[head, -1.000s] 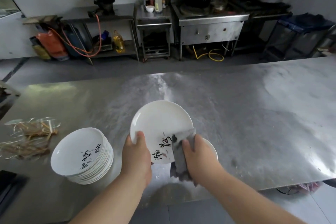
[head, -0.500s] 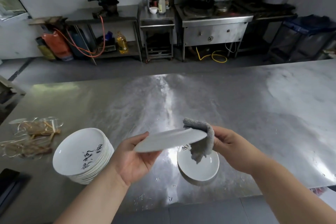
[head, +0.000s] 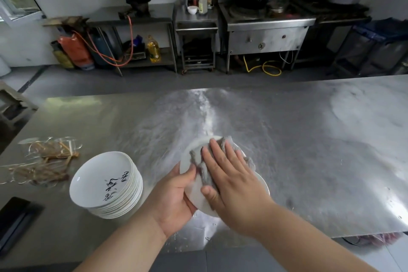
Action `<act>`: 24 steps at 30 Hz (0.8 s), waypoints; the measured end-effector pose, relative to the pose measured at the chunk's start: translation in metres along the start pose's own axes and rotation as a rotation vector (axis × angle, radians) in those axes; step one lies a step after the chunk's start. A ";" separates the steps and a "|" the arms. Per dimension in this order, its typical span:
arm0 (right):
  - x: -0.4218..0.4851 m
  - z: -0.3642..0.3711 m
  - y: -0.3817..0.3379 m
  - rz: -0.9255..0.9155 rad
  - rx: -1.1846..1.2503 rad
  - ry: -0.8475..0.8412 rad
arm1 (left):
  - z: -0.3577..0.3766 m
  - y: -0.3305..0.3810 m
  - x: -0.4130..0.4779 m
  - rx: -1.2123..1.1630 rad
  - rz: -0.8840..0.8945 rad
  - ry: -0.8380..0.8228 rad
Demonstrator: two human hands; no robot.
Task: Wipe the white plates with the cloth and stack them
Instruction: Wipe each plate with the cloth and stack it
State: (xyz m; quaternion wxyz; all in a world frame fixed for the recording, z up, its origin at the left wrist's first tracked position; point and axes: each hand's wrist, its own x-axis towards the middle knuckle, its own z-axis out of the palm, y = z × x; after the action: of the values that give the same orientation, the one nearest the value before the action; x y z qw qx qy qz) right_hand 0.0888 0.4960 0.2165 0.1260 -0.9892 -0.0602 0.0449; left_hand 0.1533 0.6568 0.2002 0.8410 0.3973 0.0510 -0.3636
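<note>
My left hand [head: 174,196] grips a white plate [head: 194,194] by its near-left edge, thumb over the rim, holding it above the steel table. My right hand [head: 229,181] lies flat with straight fingers on a grey cloth [head: 225,146], pressing it against the plate's face. Under the held plate, another white plate [head: 263,184] rests on the table, only its right rim showing. A tall stack of white plates [head: 106,183] with black writing stands to the left.
The steel table [head: 309,150] stretches wide to the right and back. A heap of clear wrappers and brown sticks [head: 42,161] lies at the left. A black object [head: 15,216] sits at the near-left edge. Stoves and shelves line the far wall.
The plate was turned from facing me, through edge-on, to lying under my right palm. My right hand moved from pinching the cloth at the rim to pressing it flat on the plate.
</note>
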 end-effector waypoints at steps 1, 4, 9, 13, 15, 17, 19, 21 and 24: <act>0.004 -0.003 0.005 0.006 -0.015 0.012 | -0.003 0.003 0.000 -0.015 0.025 -0.006; 0.002 0.000 0.010 0.070 -0.019 0.040 | -0.010 0.008 0.004 -0.051 0.077 0.034; -0.019 0.024 -0.006 -0.109 0.015 0.037 | -0.010 -0.003 0.002 -0.075 0.035 0.020; 0.009 0.005 0.015 -0.054 -0.016 0.061 | -0.005 -0.005 -0.001 -0.060 0.022 -0.012; 0.015 -0.003 0.024 0.020 0.007 0.080 | -0.004 0.001 0.001 -0.066 0.044 -0.004; 0.006 0.005 0.020 0.033 0.035 0.098 | -0.004 0.005 0.001 -0.068 0.051 0.009; -0.009 0.020 0.008 -0.045 0.095 0.110 | -0.006 0.004 0.000 -0.061 0.045 0.009; -0.014 0.027 0.003 -0.140 0.143 0.098 | -0.007 0.000 -0.004 -0.001 0.007 -0.017; 0.005 0.011 0.010 -0.235 0.113 0.148 | -0.008 -0.005 -0.008 0.065 -0.087 -0.083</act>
State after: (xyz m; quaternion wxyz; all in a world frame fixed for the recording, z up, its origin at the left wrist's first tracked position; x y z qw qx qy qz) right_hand 0.0934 0.4892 0.2026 0.1898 -0.9673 -0.1636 -0.0398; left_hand 0.1455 0.6652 0.1949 0.8126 0.4062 0.0214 -0.4175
